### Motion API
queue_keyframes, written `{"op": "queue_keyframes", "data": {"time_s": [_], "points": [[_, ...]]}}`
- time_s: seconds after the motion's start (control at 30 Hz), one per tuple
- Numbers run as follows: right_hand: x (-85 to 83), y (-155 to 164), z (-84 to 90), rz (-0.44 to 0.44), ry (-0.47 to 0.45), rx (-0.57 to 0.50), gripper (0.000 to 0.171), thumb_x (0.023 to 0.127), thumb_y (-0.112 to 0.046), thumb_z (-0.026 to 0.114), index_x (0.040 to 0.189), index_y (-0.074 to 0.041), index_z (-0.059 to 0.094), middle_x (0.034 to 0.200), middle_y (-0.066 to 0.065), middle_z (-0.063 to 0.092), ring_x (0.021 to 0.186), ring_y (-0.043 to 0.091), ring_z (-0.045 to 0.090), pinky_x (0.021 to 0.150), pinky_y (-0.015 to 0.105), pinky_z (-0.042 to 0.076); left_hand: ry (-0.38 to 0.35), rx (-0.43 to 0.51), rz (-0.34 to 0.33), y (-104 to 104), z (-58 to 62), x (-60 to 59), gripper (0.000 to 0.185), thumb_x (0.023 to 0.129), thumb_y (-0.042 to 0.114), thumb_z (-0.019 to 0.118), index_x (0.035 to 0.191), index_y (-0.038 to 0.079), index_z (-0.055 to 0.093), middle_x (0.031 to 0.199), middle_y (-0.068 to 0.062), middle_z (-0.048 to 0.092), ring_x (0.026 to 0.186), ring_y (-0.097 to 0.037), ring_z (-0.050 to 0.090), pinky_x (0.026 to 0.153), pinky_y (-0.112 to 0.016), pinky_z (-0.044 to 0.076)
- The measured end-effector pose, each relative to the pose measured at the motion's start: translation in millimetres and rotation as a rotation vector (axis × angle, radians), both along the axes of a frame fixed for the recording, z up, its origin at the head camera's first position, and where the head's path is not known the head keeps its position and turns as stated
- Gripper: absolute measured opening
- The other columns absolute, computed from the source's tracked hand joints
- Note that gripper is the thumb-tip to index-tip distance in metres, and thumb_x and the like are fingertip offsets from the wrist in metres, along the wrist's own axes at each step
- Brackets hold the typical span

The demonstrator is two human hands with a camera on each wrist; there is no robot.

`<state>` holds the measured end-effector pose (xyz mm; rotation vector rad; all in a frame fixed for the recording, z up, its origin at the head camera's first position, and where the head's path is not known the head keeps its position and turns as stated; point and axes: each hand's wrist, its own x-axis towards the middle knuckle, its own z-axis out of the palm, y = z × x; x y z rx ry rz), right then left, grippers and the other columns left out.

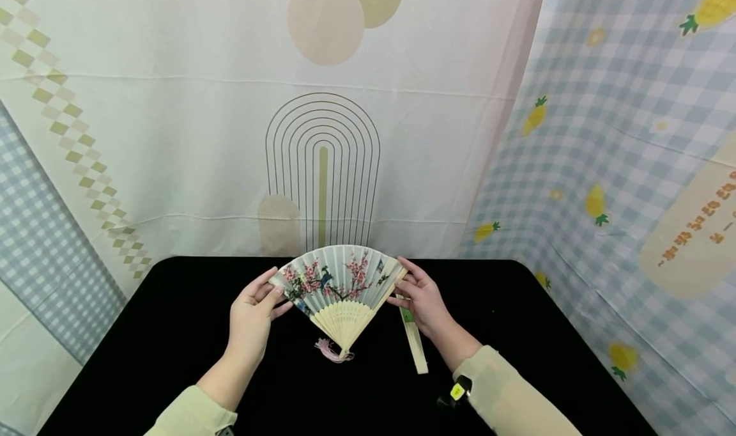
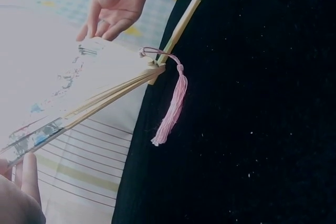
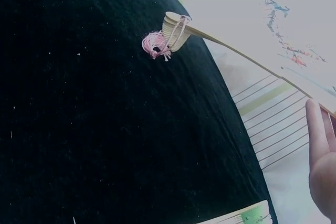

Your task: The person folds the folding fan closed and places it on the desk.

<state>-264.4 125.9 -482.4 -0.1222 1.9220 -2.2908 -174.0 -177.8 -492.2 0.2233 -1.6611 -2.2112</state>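
While the fan (image 1: 339, 289) stands spread on its pivot above the table (image 1: 172, 334), left hand (image 1: 251, 318) and right hand (image 1: 422, 302) pinch its outer ribs — overspreading could tear the paper.

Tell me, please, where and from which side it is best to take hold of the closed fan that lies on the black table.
Probably grip the closed fan around the middle of its long slim body, pinching its two long sides from above. It lies flat on the black table, just beside the right hand, so that hand seems nearest. The open fan occupies both hands now.
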Motion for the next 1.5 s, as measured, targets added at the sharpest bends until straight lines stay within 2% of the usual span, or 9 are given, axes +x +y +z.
{"op": "queue_keyframes", "data": {"time_s": [0.2,0.43,0.53,0.73,0.93,1.23,1.5], "points": [[1.4,-3.0,0.3,-0.041,0.008,-0.011,0.058,0.096,0.003,0.059,0.148,-0.020,0.047,0.094,0.001,0.066,0.076,0.013,0.064,0.073,0.036,0.062,-0.002,0.004,-0.017,1.5,2.1,2.1,0.038,0.099,-0.001,0.056,0.136,0.009,0.059,0.106,-0.003,0.066,0.096,-0.016,0.065,0.080,-0.035,0.061],[2.2,-8.1,-0.5,-0.091,0.001,-0.017,0.065,0.094,0.000,0.064,0.151,-0.024,0.042,0.088,0.001,0.066,0.072,0.012,0.064,0.069,0.036,0.062,0.009,0.014,-0.023,2.5,2.9,3.3,0.038,0.099,-0.001,0.057,0.136,0.009,0.059,0.105,-0.002,0.067,0.096,-0.016,0.065,0.080,-0.035,0.061],[3.2,-10.2,-1.1,-0.099,-0.004,-0.016,0.068,0.094,0.000,0.065,0.152,-0.025,0.040,0.095,0.003,0.069,0.073,0.013,0.067,0.068,0.035,0.062,0.016,0.022,-0.026,2.7,3.3,3.8,0.038,0.099,-0.001,0.057,0.136,0.009,0.059,0.105,-0.002,0.067,0.097,-0.016,0.066,0.081,-0.035,0.061],[5.3,-13.5,-1.8,-0.102,-0.002,0.000,0.067,0.093,0.000,0.066,0.152,-0.022,0.041,0.109,0.011,0.070,0.081,0.018,0.072,0.066,0.036,0.062,0.027,0.035,-0.032,3.5,4.6,4.0,0.038,0.099,-0.002,0.057,0.136,0.008,0.059,0.105,-0.004,0.067,0.099,-0.016,0.066,0.081,-0.036,0.061],[8.5,-15.5,-2.3,-0.101,0.012,0.009,0.067,0.092,0.001,0.066,0.151,-0.020,0.041,0.109,0.012,0.071,0.080,0.019,0.071,0.067,0.039,0.063,0.023,0.034,-0.031,4.6,6.9,4.5,0.038,0.099,-0.002,0.056,0.137,0.008,0.058,0.106,-0.005,0.066,0.099,-0.016,0.065,0.081,-0.036,0.061],[14.0,-17.6,-0.2,-0.078,0.005,-0.040,0.082,0.093,0.003,0.066,0.157,-0.029,0.027,0.120,0.018,0.067,0.086,0.020,0.072,0.068,0.036,0.062,0.027,0.043,-0.023,6.7,7.1,4.9,0.038,0.099,-0.002,0.056,0.136,0.009,0.059,0.104,-0.004,0.066,0.099,-0.015,0.066,0.081,-0.035,0.061],[15.9,-19.9,-1.5,-0.082,0.013,-0.053,0.085,0.091,0.007,0.065,0.157,-0.032,0.027,0.119,0.018,0.068,0.083,0.020,0.073,0.068,0.037,0.062,0.024,0.051,-0.020,7.9,5.9,5.1,0.038,0.100,-0.002,0.055,0.136,0.010,0.059,0.104,-0.002,0.067,0.100,-0.015,0.066,0.080,-0.035,0.061]]}}
